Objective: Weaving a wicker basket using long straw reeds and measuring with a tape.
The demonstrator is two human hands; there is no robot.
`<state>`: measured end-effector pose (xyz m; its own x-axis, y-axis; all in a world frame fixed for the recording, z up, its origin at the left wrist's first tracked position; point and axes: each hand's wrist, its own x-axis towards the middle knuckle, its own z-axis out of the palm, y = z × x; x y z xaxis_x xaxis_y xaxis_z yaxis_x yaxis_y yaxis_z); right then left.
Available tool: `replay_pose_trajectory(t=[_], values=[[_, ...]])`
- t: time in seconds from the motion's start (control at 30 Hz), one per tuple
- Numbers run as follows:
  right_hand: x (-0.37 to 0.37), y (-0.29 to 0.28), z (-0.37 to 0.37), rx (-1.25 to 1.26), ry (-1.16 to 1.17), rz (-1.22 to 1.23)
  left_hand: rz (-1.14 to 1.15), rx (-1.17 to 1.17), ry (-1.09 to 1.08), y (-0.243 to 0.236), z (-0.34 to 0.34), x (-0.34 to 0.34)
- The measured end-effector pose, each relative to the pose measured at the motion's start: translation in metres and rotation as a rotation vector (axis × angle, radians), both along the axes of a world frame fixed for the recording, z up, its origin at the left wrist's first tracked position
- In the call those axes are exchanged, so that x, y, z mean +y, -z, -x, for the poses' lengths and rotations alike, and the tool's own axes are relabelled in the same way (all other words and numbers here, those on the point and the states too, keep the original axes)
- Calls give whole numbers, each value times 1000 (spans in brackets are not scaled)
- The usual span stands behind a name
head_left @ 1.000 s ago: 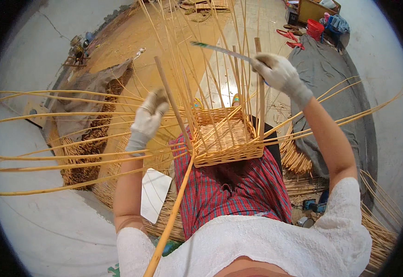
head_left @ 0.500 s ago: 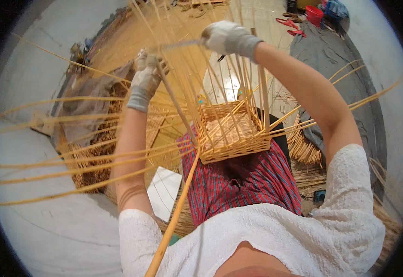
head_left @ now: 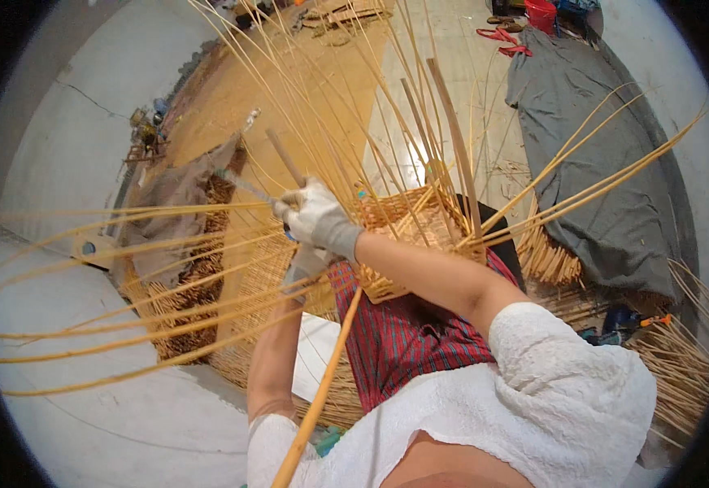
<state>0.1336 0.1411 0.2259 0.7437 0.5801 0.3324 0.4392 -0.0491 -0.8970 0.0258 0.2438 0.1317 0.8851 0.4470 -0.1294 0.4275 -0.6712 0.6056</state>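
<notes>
A square woven basket [head_left: 395, 203] with long upright canes and wooden stakes sits on the red checked cloth [head_left: 375, 350] over my lap, part of it behind my right arm. My right hand [head_left: 315, 213] is closed on a long narrow blade [head_left: 245, 185] with a blue handle, which crosses near the left stake [head_left: 283, 154] and points to the upper left. My left hand [head_left: 306, 262] is just below and behind my right hand, its fingers hidden. Long loose canes fan out to both sides of the basket, and one thick yellow cane [head_left: 322, 390] runs down past my chest.
A grey cloth [head_left: 590, 179] lies at the right beside cane bundles [head_left: 554, 260]. Stacked canes [head_left: 192, 325] under sacking [head_left: 159, 203] line the left, near a white board [head_left: 310, 354]. A red bucket [head_left: 540, 15], red straps and a power tool [head_left: 619, 324] are also in view.
My right hand has swept down and leftward with the blade to the left stake. My left hand rose, then dropped beneath it. My right arm now crosses the basket.
</notes>
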Motion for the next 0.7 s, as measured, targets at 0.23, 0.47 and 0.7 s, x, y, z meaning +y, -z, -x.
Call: replay_pose_trajectory(t=[0.23,0.47,0.7], values=[[15,33,-4,387,-305,-289,487,-280,-90,-10,7,-29],[18,39,-11,485,-432,-393,615,-251,-97,-7,1,-36],[-7,13,-18,203,-493,-189,378,-63,8,-43,-3,-34]])
